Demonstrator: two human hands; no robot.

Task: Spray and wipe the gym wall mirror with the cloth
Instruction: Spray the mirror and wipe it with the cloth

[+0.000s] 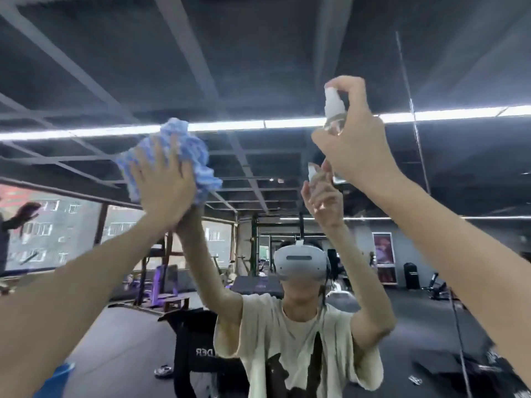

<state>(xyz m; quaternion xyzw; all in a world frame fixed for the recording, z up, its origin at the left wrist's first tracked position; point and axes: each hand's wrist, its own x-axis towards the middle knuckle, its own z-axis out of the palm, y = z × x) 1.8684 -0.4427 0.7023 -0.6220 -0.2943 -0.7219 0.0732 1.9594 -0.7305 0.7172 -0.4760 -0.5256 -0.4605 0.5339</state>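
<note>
Left hand [163, 182]: raised high, palm flat, fingers straight and close together. It presses the crumpled blue-and-white cloth [184, 147] against the large glass gym wall mirror [258, 67], on the upper part of the pane. The cloth is bunched and spills out above and to the right of the fingers.

Right hand [359, 145]: raised well apart from the left, fingers curled round the small clear plastic spray bottle [333, 107], forefinger arched over its white pump cap. The bottle is near the glass; contact cannot be told. A vertical seam [413, 110] in the mirror runs just right of it.

Handling, judged:
- Cloth: soft, light and compliant. A flat palm over its centre should spread pressure best; loose edges may trail and streak.
- Bottle: light, rigid and smooth, likely slick if wet. Hold it round the body with one finger on the pump.
- Mirror: stiff, smooth and breakable. Keep pressure moderate and even, especially near the seam.
</note>
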